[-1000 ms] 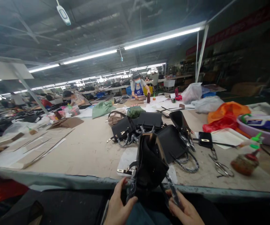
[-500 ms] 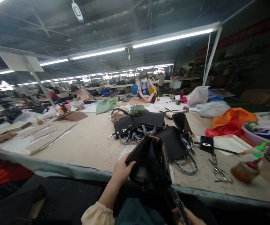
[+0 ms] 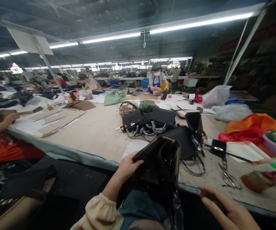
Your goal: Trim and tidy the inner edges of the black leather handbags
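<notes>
My left hand (image 3: 128, 168) grips the upper left rim of a black handbag (image 3: 152, 163), thumb inside the opening. The bag's mouth faces up at me and it leans over the table's front edge. A plastic-wrapped handle (image 3: 177, 206) hangs from its lower right. My right hand (image 3: 229, 207) is apart from the bag at lower right, over the table edge, with thumb and fingers apart and nothing visible in them. Behind the held bag lie several more black handbags (image 3: 163, 116) with wrapped handles, and a black bag body (image 3: 181, 140).
Scissors (image 3: 231, 180), a glue bottle (image 3: 257, 180), a small black piece with a gold clasp (image 3: 218, 148) and an orange bag (image 3: 255, 123) are on the right. Brown panels (image 3: 53, 119) lie left, near another person's hand (image 3: 10, 118). One person (image 3: 157, 81) works across the table (image 3: 97, 134).
My right hand has let go of the wrapped handle and moved up and right. The left hand keeps its grip on the bag. My view has turned slightly left and down.
</notes>
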Action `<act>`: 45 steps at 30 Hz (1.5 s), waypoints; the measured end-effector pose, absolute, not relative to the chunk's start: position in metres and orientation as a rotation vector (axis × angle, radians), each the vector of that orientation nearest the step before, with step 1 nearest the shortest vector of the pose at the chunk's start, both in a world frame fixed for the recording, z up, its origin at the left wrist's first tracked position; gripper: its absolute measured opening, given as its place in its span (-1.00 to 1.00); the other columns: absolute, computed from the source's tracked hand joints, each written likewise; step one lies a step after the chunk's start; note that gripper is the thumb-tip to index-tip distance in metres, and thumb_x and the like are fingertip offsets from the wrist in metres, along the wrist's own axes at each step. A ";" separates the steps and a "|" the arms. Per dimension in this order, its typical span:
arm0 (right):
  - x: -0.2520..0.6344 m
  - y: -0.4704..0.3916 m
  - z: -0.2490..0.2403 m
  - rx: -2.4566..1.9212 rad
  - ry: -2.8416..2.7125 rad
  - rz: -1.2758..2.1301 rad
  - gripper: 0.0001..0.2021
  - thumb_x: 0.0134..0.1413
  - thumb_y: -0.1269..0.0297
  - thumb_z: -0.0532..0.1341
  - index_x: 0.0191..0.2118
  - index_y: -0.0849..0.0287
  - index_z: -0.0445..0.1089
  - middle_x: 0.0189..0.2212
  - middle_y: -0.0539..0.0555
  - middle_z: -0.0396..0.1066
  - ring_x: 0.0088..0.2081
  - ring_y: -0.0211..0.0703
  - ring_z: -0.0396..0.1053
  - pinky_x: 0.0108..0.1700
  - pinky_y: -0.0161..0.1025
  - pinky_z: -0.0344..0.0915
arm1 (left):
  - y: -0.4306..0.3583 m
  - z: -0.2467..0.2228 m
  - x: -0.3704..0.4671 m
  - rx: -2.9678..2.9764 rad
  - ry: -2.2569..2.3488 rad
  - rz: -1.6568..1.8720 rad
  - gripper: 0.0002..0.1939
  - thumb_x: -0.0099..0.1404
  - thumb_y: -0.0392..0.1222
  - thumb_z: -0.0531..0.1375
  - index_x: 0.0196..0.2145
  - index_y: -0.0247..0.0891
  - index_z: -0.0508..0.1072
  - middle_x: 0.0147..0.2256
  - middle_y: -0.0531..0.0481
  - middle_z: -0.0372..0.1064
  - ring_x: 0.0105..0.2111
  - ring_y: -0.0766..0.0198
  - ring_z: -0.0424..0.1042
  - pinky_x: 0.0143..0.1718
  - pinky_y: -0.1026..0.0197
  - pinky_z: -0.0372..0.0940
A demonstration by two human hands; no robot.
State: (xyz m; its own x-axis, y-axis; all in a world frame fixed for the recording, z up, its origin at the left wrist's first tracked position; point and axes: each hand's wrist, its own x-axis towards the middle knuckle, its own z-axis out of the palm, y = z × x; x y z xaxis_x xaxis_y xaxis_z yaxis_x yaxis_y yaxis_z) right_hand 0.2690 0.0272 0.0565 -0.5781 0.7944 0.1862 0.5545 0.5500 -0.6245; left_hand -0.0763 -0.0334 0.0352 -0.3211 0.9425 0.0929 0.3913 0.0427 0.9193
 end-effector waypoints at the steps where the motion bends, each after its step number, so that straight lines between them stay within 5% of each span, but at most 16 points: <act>1: 0.261 0.032 0.066 -1.030 -2.326 0.627 -0.65 0.08 0.02 0.15 -0.10 0.10 0.42 -0.25 0.09 0.50 -0.23 -0.08 0.47 -0.22 -0.32 0.45 | -0.034 0.035 -0.077 1.352 1.764 1.258 -0.59 0.14 -0.24 0.19 -0.02 -0.16 0.43 -0.10 0.04 0.46 -0.08 0.13 0.40 0.02 0.12 0.27; 7: 0.180 0.040 0.108 -0.577 -2.523 0.396 -0.69 0.17 0.23 0.14 0.03 0.04 0.27 -0.04 0.10 0.36 -0.01 -0.14 0.34 0.01 -0.23 0.34 | -0.047 0.033 -0.080 1.444 1.725 1.215 -0.61 0.14 -0.27 0.20 -0.04 -0.13 0.45 -0.08 0.03 0.44 -0.05 0.13 0.39 0.05 0.11 0.24; 11: 0.133 0.041 0.104 -0.467 -2.639 0.424 -0.70 0.17 0.32 0.14 0.03 0.08 0.27 -0.01 0.13 0.30 -0.04 -0.14 0.34 -0.02 -0.22 0.35 | -0.058 0.029 -0.081 1.439 1.688 1.235 -0.58 0.12 -0.32 0.20 -0.04 -0.10 0.44 -0.08 0.05 0.44 -0.05 0.15 0.38 0.06 0.11 0.23; 26: 0.082 0.048 0.087 -0.494 -2.824 0.296 -0.92 0.19 0.36 0.10 -0.22 0.12 0.32 -0.24 0.07 0.27 -0.30 -0.20 0.32 -0.22 -0.27 0.30 | -0.076 0.036 -0.082 1.510 1.699 1.195 -0.57 0.13 -0.35 0.20 -0.05 -0.02 0.44 -0.20 0.09 0.46 -0.18 0.23 0.40 -0.09 0.25 0.27; 37: 0.084 0.037 0.086 -0.483 -2.878 0.409 -0.85 0.18 0.34 0.14 -0.12 0.11 0.28 -0.24 0.04 0.35 -0.26 -0.20 0.33 -0.23 -0.29 0.25 | -0.079 0.028 -0.084 1.457 1.686 1.246 -0.57 0.13 -0.38 0.18 -0.04 -0.07 0.44 -0.14 0.06 0.44 -0.12 0.23 0.38 -0.02 0.24 0.25; 45: 0.080 0.037 0.083 -0.480 -2.842 0.306 -0.83 0.26 0.29 0.06 -0.28 0.13 0.38 -0.34 0.05 0.40 -0.31 -0.22 0.35 -0.27 -0.31 0.21 | -0.079 0.029 -0.081 1.516 1.694 1.318 -0.58 0.09 -0.36 0.25 -0.07 -0.12 0.46 -0.08 -0.01 0.41 -0.05 0.17 0.37 0.05 0.16 0.25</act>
